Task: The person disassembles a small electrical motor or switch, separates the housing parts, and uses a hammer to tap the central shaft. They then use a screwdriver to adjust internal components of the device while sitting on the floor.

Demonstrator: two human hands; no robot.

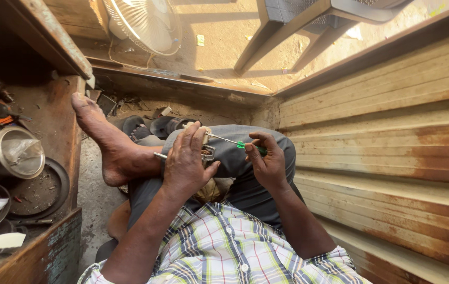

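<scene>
A cramped workshop nook, rusty corrugated wall [393, 147] at right. Near, on the lap, the left hand [185, 160] has its fingers wrapped around a small metal part [207, 153]; just right, the right hand [267, 160] pinches a green-handled screwdriver [235, 142], tip touching the part. Far: a white fan [143, 23].
</scene>
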